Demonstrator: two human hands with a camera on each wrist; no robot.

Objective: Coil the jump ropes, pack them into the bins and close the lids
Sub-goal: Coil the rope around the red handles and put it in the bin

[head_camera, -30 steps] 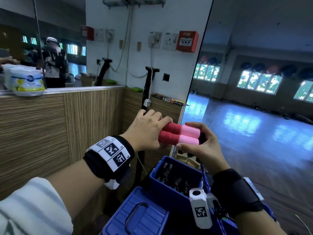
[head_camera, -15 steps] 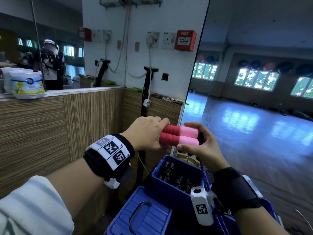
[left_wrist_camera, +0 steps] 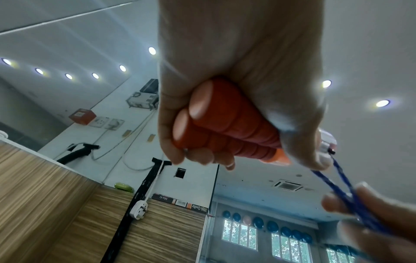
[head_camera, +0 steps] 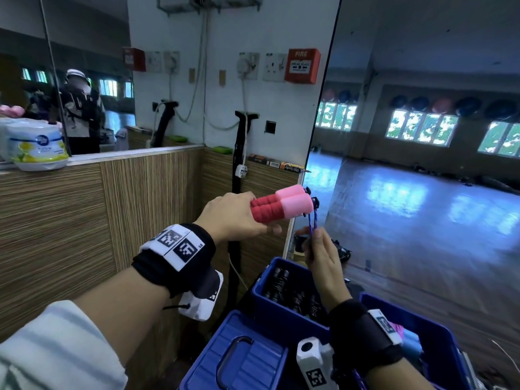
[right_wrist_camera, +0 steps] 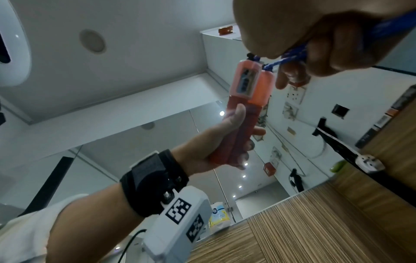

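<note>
Left fingers [head_camera: 270, 228] clenched round paired handles [head_camera: 281, 207], right fingers [head_camera: 316, 243] pinching blue rope [head_camera: 313, 225] just below.

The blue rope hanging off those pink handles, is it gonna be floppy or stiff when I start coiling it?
Probably floppy: the blue rope looks like thin braided cord and bends sharply where the right hand pinches its two strands. It likely coils easily but may spring loose or tangle. The handles, gripped together by the left hand, look rigid with foam grips, so unlikely to slip.
</note>
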